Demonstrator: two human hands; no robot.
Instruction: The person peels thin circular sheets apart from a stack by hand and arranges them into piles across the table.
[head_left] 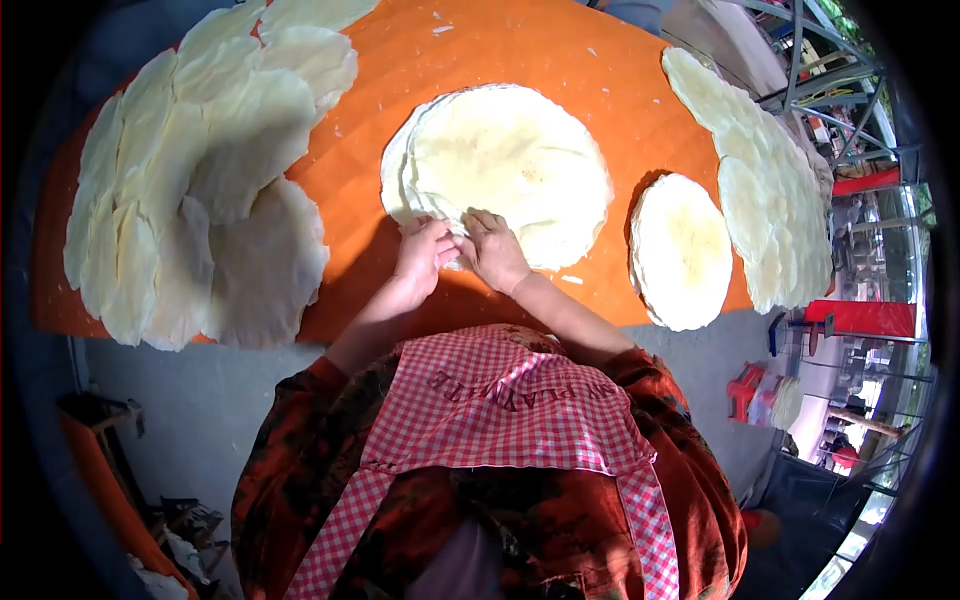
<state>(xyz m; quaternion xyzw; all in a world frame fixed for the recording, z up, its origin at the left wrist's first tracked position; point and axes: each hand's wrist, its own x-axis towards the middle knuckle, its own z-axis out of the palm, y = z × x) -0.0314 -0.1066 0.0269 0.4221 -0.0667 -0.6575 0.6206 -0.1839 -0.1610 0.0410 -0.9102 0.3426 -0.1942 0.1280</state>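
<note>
A stack of thin, pale round flatbreads point(510, 165) lies in the middle of the orange table point(380, 110). At its near edge, my left hand point(427, 252) pinches the rim of a flatbread, its fingers bent and closed. My right hand point(492, 250) is right beside it, with curled fingers gripping the same edge. The rim looks lifted and creased between the two hands. Exactly how many sheets the fingertips hold is hidden.
Overlapping flatbreads point(150, 190) cover the table's left side. A smaller round stack point(682, 250) sits to the right, beside more overlapping flatbreads point(765, 190). Crumbs dot the orange surface. A red stool point(745, 390) stands on the grey floor at the right.
</note>
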